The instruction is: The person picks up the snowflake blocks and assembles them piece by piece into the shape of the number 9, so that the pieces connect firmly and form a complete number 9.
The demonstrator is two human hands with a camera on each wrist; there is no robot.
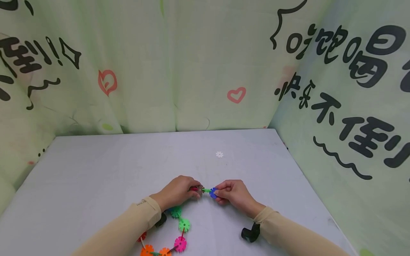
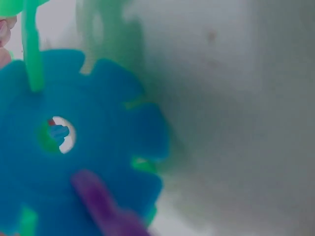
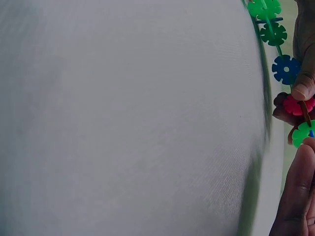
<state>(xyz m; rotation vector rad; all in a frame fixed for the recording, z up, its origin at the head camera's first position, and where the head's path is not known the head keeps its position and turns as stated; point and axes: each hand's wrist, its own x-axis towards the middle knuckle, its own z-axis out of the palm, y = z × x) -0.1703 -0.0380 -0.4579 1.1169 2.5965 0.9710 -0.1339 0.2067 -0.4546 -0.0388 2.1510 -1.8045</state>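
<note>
Plastic notched discs are slotted edge to edge in a chain. In the head view my left hand (image 1: 179, 190) pinches its end by the red disc (image 3: 297, 105), beside a brown disc (image 1: 200, 191). A green disc (image 3: 302, 135) joins the brown one to a blue disc (image 1: 213, 193), which my right hand (image 1: 235, 195) pinches between thumb and fingers. From the left hand the chain runs down past light green (image 1: 184, 225), pink (image 1: 180, 244) and orange (image 1: 147, 250) discs; the left forearm hides part of it. Up close in the left wrist view is another blue disc (image 2: 108, 142), with a purple disc (image 2: 106, 201) edge-on.
A white notched disc (image 1: 219, 154) lies alone towards the back of the white table (image 1: 128, 160). Printed curtains (image 1: 198, 71) hang behind and at both sides. A black wrist camera (image 1: 251, 233) hangs under the right wrist.
</note>
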